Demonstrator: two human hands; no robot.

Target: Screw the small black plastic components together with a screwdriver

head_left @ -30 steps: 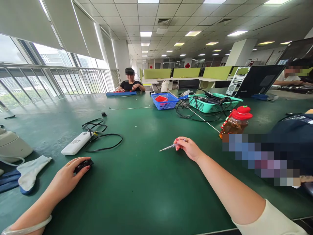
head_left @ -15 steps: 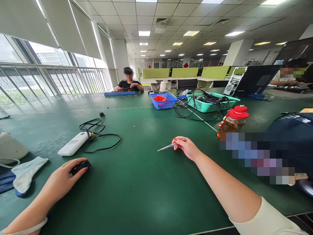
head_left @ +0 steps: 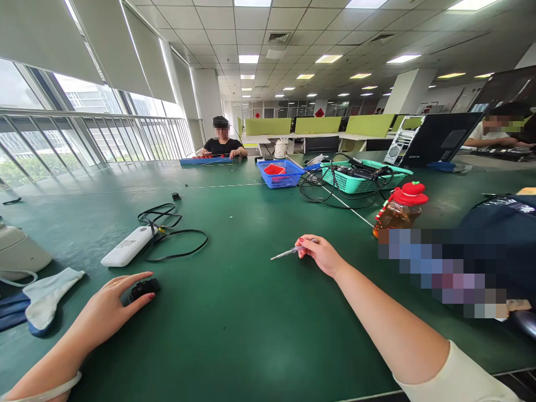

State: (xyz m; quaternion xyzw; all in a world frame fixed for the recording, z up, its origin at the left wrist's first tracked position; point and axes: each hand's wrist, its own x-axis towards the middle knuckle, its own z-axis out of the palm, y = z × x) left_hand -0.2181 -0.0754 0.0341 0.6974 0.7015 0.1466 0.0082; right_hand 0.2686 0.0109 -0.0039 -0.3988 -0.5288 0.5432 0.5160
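My right hand (head_left: pixel 319 252) pinches a thin screwdriver (head_left: pixel 287 253) with a clear handle. Its metal tip points left, just above the green tabletop. At the left, my left hand (head_left: pixel 109 304) is open, thumb and fingers spread around a small black block-like object (head_left: pixel 144 288) that lies on the table. What this object is I cannot make out, and part of it is hidden behind the hand. Beyond that hand lies a white power bank (head_left: pixel 129 247) with a looped black cable (head_left: pixel 184 230) beside it.
White-and-blue gloves (head_left: pixel 50 301) lie at the far left near a pale rounded container (head_left: pixel 20 254). A blue basket (head_left: pixel 281 177), a green basket (head_left: pixel 355 181) of cables and a red-lidded bottle (head_left: pixel 397 212) stand farther back. Across the table a person (head_left: pixel 221 146) works at a blue tray (head_left: pixel 205 161).
My left fingers have spread apart and let go of the black object, which shows more of itself. The right hand keeps its hold on the screwdriver, nearly unmoved.
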